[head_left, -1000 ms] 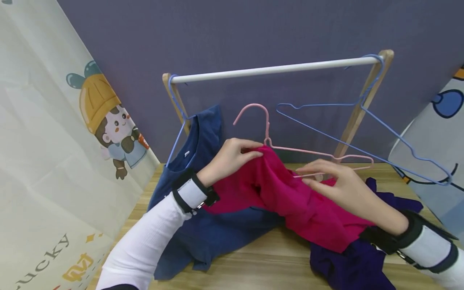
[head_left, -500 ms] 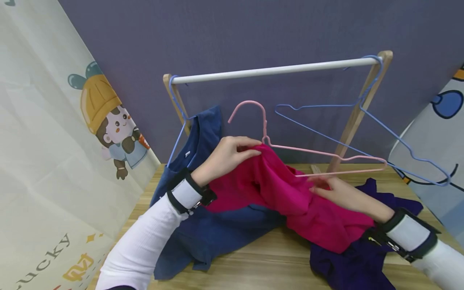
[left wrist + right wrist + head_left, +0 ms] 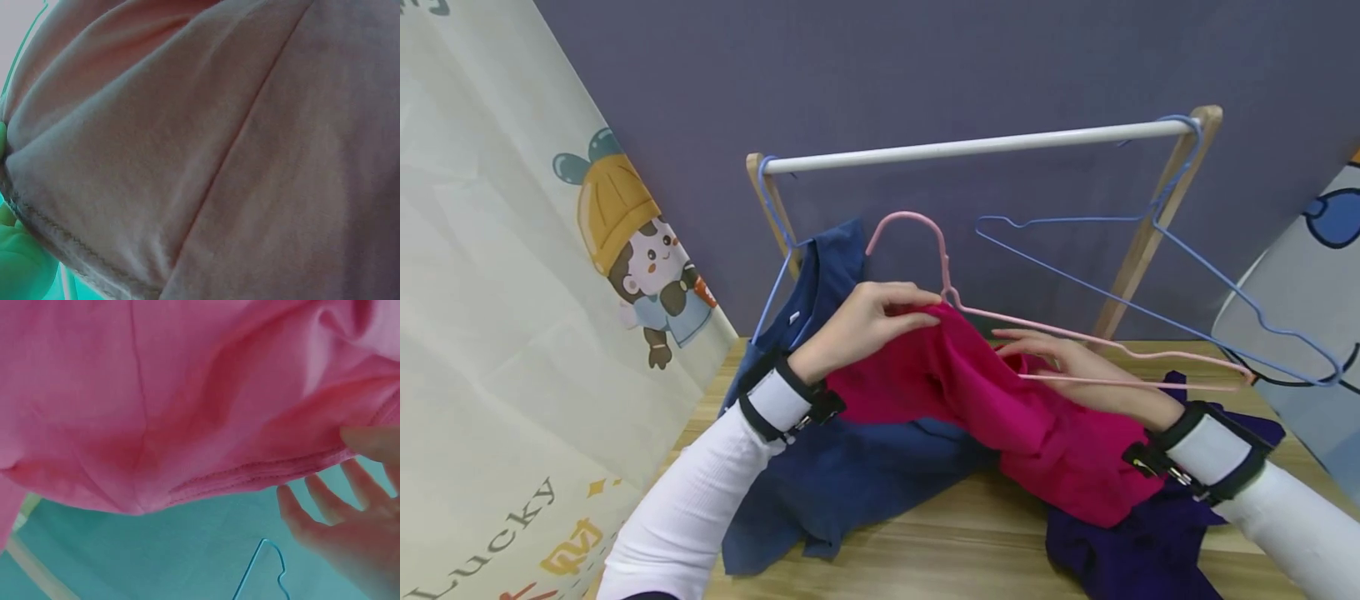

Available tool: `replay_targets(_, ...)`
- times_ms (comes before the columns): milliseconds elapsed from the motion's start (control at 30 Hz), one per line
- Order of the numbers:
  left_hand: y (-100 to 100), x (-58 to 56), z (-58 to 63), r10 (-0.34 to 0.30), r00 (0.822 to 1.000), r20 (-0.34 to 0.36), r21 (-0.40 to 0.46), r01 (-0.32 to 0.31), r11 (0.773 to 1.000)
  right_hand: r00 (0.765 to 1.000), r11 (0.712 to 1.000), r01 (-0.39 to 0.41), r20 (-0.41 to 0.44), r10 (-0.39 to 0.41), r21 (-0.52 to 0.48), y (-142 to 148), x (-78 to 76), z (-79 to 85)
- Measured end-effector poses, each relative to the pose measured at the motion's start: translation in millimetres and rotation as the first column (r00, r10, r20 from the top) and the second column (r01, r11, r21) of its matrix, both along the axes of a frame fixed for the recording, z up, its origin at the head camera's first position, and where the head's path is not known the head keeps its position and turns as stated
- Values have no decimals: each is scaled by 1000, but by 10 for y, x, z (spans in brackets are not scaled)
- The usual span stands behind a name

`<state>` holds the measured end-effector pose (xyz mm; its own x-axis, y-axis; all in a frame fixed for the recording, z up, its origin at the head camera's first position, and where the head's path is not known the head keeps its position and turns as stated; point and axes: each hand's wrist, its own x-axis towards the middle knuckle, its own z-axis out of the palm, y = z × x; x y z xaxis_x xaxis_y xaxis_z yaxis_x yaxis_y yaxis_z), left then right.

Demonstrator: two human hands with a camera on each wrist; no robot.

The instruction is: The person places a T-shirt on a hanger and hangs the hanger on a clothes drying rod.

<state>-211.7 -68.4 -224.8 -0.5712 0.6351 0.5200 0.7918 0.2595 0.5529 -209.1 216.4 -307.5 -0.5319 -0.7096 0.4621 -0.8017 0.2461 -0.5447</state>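
Note:
A magenta shirt (image 3: 1000,392) is draped around the left part of a pink hanger (image 3: 1037,323), whose hook points up. Fabric hides the hanger's left half; its right half sticks out bare. My left hand (image 3: 868,325) pinches the shirt's edge between thumb and fingers, just beside the hanger's neck. My right hand (image 3: 1067,367) reaches in behind the hanger's lower bar, fingers extended at the shirt's neckline. In the right wrist view the thumb (image 3: 375,442) overlaps the stitched edge, with spread fingertips close below it. Whether they touch the cloth is unclear.
A white rail (image 3: 985,148) on wooden posts stands behind. From it hang a blue shirt (image 3: 835,275) on a blue hanger at left, and a bare blue hanger (image 3: 1247,287) at right. A dark purple garment (image 3: 1127,550) lies on the wooden table (image 3: 955,533).
My right hand has left the hanger's lower bar, dipped, and moved left to the shirt's neckline. The hanger's bare end has swung right and slightly down. My left hand keeps its pinch.

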Motion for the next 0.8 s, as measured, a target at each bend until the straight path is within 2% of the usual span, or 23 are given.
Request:
replay_targets(100,-14,-1,-7,-10,1000,10,0,10,1000,998,998,43,-45,-41,49,-34,1,17)
replay_targets(233,-38,0,-38,1,1000,12,0,-1,1000,981,965,192,-34,-189,177,-20,28,30)
replay_targets(367,-67,-11,-92,29,999,20,-3,-29,1000,947,905,315,-39,-318,285,84,63,3)
replay_targets(467,-93,-27,-138,54,998,34,5,-54,999,901,846,425,-65,-428,322,195,127,-16)
replay_targets(533,-105,-41,-167,67,997,43,12,-67,998,876,818,476,-92,-473,322,267,172,-22)
replay_targets(600,-117,-53,-193,75,996,49,20,-76,997,857,799,508,-91,-508,321,332,216,-23)
replay_targets(800,-127,-82,-264,84,994,67,45,-87,995,821,787,533,35,-570,312,520,288,-11)
